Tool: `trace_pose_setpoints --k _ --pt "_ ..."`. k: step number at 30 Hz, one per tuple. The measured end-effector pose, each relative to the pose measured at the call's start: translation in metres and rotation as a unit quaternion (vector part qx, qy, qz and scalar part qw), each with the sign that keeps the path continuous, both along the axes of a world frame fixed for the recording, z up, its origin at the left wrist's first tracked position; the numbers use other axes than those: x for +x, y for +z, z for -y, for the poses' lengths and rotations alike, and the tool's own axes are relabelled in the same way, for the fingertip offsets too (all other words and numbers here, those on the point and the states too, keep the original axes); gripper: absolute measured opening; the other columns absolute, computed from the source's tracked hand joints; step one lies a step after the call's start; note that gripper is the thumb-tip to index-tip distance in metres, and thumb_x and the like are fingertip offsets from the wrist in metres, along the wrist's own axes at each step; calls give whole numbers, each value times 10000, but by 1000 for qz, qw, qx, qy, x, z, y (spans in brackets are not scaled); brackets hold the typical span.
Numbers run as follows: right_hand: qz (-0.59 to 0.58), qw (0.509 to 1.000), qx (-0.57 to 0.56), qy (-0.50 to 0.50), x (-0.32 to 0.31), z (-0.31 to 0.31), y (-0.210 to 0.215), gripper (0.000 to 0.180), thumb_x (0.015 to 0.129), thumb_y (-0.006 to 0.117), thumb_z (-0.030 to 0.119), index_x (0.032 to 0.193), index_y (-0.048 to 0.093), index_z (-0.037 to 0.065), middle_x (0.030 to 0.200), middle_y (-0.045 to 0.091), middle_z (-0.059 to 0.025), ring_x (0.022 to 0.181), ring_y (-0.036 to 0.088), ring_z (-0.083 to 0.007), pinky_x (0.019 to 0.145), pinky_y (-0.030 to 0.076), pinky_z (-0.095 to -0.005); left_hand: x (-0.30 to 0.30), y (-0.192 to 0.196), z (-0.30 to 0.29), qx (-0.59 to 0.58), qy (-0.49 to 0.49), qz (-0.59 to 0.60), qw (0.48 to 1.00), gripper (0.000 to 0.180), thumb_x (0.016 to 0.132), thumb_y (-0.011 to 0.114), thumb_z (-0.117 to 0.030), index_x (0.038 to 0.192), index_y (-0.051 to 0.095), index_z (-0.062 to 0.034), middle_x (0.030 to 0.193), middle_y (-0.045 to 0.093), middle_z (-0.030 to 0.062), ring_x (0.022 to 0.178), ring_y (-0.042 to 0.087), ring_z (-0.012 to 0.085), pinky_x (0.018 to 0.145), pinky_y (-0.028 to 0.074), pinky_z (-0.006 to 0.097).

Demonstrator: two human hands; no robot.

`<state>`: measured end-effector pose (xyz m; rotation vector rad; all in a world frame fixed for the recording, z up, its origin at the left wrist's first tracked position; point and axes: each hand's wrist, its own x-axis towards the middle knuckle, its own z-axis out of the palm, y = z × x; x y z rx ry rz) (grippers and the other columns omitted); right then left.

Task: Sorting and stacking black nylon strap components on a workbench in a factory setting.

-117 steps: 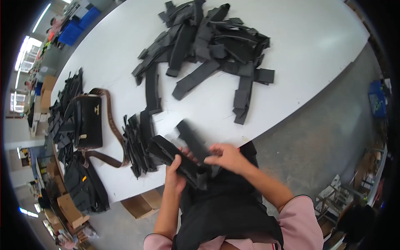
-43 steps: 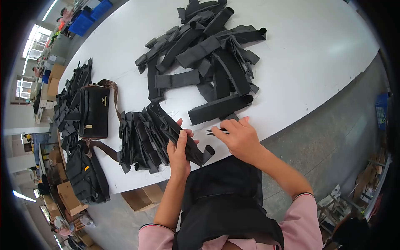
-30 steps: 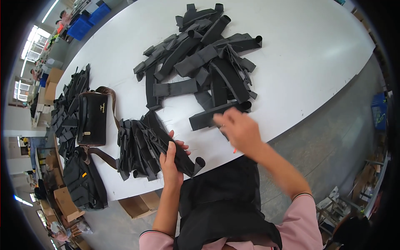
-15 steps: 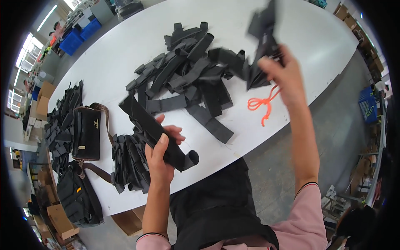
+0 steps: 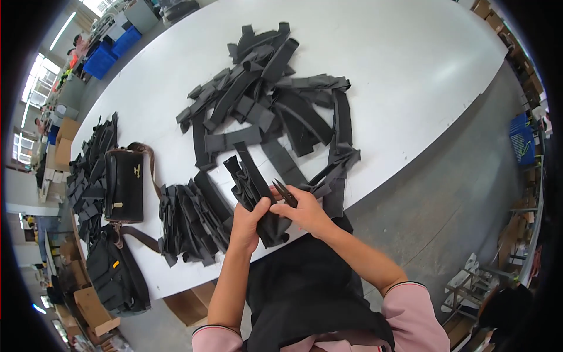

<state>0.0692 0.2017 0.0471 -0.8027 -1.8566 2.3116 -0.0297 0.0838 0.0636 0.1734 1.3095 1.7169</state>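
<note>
Folded black fabric strips (image 5: 258,188) are gripped in my left hand (image 5: 251,222), closed round their lower part over the table's near edge. Close beside it, my right hand (image 5: 306,212) is closed on small dark thread snips (image 5: 286,195), their blades pointing up and left alongside the strips. The fingers of both hands nearly meet, and I cannot tell whether the right fingertips also pinch the fabric. Beyond my hands lies a loose heap of black strips (image 5: 258,108). A strip (image 5: 343,120) hangs down from the heap's right side toward my right hand.
Left of my hands stands a row of stacked black strips (image 5: 190,223). Further left lie a black shoulder bag (image 5: 126,186), a black backpack (image 5: 117,273) and another pile of strips (image 5: 88,176). The white table (image 5: 410,76) has its edge in front of me.
My right hand has come down and left from the heap's right side to my left hand. A strip now trails down at the heap's right. The orange cord is out of sight.
</note>
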Motion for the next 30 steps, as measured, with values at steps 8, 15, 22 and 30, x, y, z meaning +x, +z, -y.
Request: trace_pose_setpoints --k 8,15,22,30 --pt "-6 991 42 -130 46 5 14 259 898 480 83 1112 571 -29 875 656 -76 700 599 -105 642 453 -224 -8 -1 23 -29 48 47 997 474 711 712 -113 1116 530 53 1030 619 159 964 618 265 797 522 351" --pt "-42 866 496 -49 38 -2 26 255 763 659 111 1011 606 91 781 580 -36 589 518 -170 547 403 -260 -13 -2 29 -13 6 8 1000 526 642 778 -105 1090 543 36 1023 619 143 956 609 231 841 497 339" --pt "-110 715 688 63 15 -4 27 159 655 578 78 813 584 68 744 485 -20 619 514 -136 570 348 -270 -9 6 33 -39 32 -3 999 567 638 806 -156 1102 537 27 1047 613 136 956 593 210 865 470 323" --pt "-86 708 695 90 11 0 22 159 697 605 70 855 591 53 758 505 -26 609 525 -154 549 368 -273 -9 8 35 -38 34 -17 999 550 645 790 -154 1099 538 27 1032 614 133 942 592 208 858 465 321"
